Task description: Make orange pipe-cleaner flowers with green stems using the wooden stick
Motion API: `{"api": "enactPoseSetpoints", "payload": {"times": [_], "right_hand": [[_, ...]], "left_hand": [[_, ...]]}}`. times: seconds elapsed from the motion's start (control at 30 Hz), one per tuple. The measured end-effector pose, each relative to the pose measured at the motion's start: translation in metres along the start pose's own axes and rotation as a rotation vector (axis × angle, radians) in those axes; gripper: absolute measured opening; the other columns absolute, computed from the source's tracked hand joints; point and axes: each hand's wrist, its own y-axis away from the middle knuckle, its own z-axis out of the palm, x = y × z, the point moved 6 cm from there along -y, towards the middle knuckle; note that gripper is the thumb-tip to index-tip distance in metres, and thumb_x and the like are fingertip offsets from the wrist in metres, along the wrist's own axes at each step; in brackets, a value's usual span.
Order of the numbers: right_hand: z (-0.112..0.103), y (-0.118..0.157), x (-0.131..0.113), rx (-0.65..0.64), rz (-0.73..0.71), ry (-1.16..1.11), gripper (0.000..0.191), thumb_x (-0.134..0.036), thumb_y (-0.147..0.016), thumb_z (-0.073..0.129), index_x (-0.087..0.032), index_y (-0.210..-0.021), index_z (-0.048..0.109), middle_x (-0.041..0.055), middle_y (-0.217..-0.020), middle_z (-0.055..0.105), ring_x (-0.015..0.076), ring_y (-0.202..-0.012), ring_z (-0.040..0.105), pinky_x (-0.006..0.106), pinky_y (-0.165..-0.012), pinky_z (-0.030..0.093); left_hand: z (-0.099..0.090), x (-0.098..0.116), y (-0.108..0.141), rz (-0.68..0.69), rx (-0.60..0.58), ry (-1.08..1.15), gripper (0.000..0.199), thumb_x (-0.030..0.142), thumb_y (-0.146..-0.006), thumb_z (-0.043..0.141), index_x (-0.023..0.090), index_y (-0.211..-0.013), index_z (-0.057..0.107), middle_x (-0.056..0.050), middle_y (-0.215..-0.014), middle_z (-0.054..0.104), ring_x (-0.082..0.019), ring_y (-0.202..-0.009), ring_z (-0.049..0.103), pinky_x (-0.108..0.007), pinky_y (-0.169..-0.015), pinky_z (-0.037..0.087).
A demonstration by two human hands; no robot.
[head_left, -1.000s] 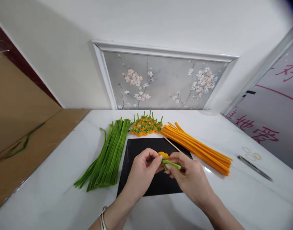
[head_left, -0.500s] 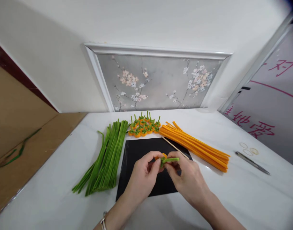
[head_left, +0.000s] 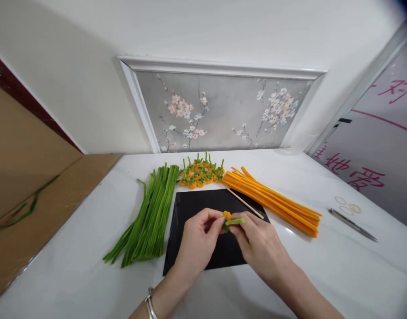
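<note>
Centrally, hands (head_left: 197, 239) pinch orange-green piece (head_left: 227, 215) within mat edges (head_left: 174, 217).

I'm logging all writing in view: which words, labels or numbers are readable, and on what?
"对": upper part of the pale board, right.
"她": lower on it.
"爱": beside "她".
"主", perhaps: smaller, at the board's edge, unsure.
The stroke left of "对" is unreadable.
</note>
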Motion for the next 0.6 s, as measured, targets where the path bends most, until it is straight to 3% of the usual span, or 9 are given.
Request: {"api": "enactPoseSetpoints", "payload": {"times": [0.23,0.37,0.5,0.6], "right_hand": [[0.0,0.0,-0.004,-0.051,0.05,0.202,0.025,-0.011,-0.09,0.039,-0.019,-0.078,0.06,0.005,-0.072,0.062,0.0167,-0.062,0.062,0.025,-0.055,0.041],[-0.002,0.001,-0.005,0.025,0.043,0.235,0.025,-0.01,-0.088,0.037,-0.019,-0.08,0.059,0.0055,-0.072,0.06,0.0169,-0.061,0.058,0.025,-0.053,0.039],[-0.005,0.0,-0.001,0.117,0.104,0.027,0.019,-0.013,-0.088,0.04,-0.019,-0.081,0.056,0.0051,-0.073,0.06,0.017,-0.063,0.059,0.025,-0.055,0.043],[0.0,0.001,0.009,0.096,0.294,-0.269,0.012,-0.022,-0.088,0.047,-0.019,-0.084,0.057,0.0033,-0.072,0.062,0.0156,-0.059,0.059,0.024,-0.052,0.047]], "left_hand": [[0.005,0.008,0.006,0.141,0.032,-0.19,0.013,0.023,-0.085,0.057,0.019,-0.082,0.068,-0.004,-0.081,0.071,-0.018,-0.072,0.066,-0.028,-0.07,0.054],[0.007,0.015,0.009,0.238,0.051,-0.27,0.013,0.019,-0.086,0.055,0.019,-0.081,0.068,-0.004,-0.083,0.071,-0.017,-0.072,0.066,-0.027,-0.07,0.053],[0.005,0.015,0.01,0.216,0.09,-0.236,0.011,0.018,-0.085,0.056,0.019,-0.081,0.066,-0.004,-0.083,0.072,-0.017,-0.073,0.066,-0.027,-0.068,0.053],[0.003,0.012,0.01,0.161,0.106,-0.137,0.01,0.02,-0.084,0.057,0.018,-0.079,0.065,-0.004,-0.083,0.071,-0.018,-0.074,0.066,-0.027,-0.068,0.054]]}}
